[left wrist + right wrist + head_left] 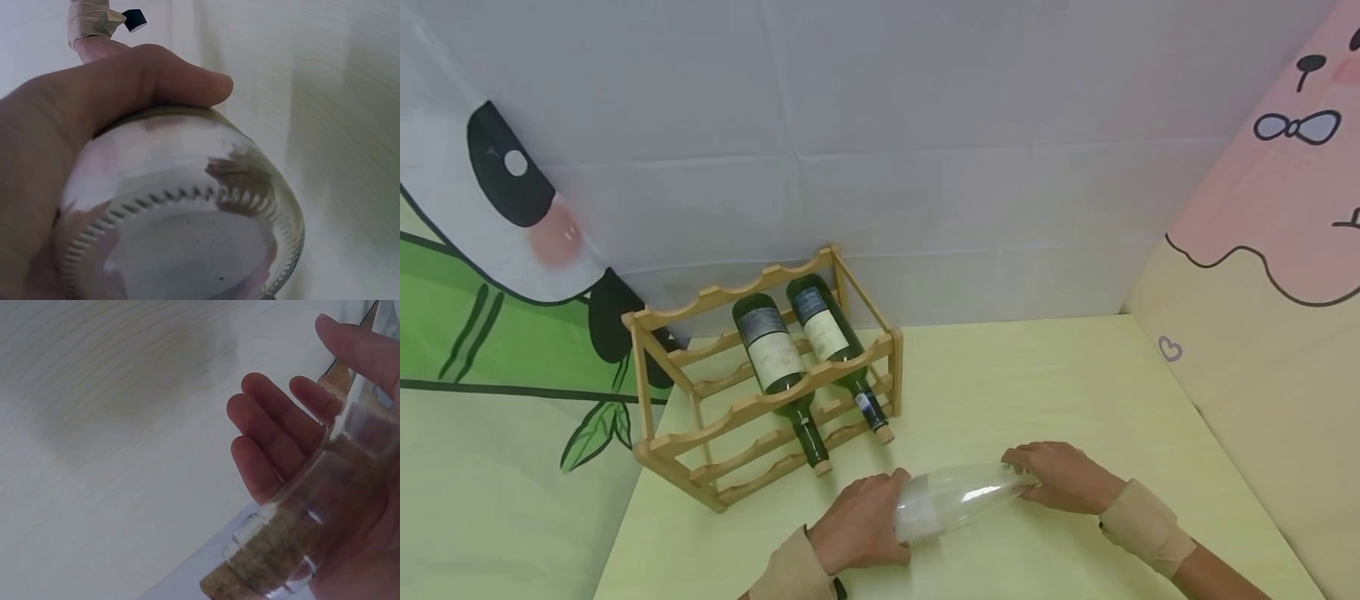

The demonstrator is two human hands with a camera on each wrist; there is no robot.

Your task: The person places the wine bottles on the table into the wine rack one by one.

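A clear glass bottle (pixel 958 500) lies on its side low in front of me, its base toward the left and its neck toward the right. My left hand (pixel 865 521) grips the base end; the left wrist view shows the thumb across the glass above the ridged bottom (pixel 194 256). My right hand (pixel 1063 477) is at the neck. In the right wrist view the neck crosses the palm, with loosely spread fingers (pixel 275 425) behind it and the thumb apart from them. A cork (pixel 269 550) plugs the mouth.
Left of centre, a wooden wine rack (pixel 642 375) stands on the pale table (pixel 1030 375). Two green corked bottles, one (pixel 775 354) beside the other (pixel 823 329), lie in its top tier, necks toward me. Printed cloth walls (pixel 925 208) enclose the back and sides.
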